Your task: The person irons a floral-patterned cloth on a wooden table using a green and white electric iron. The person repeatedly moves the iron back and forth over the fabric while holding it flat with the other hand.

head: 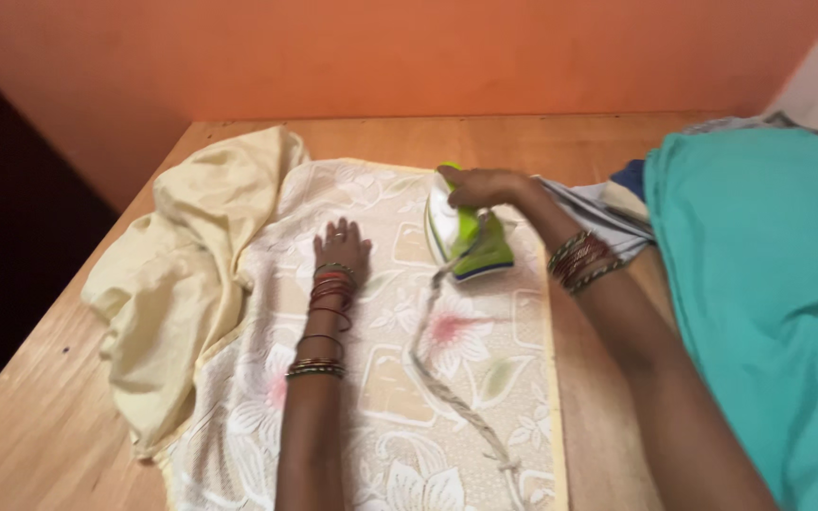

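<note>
My right hand (481, 185) grips the handle of a green and white clothes iron (466, 237) resting on a cream floral cloth (400, 378) spread over the wooden table (40, 426). The iron's braided cord (447, 388) trails toward me across the cloth. My left hand (341, 248) lies flat on the cloth, fingers apart, a short way left of the iron. Both wrists wear several bangles.
A crumpled pale yellow garment (191, 274) lies on the left of the cloth. A large teal fabric pile (769, 284) covers the right side, with grey and blue clothes (608, 208) beside it. An orange wall (409, 57) stands behind the table.
</note>
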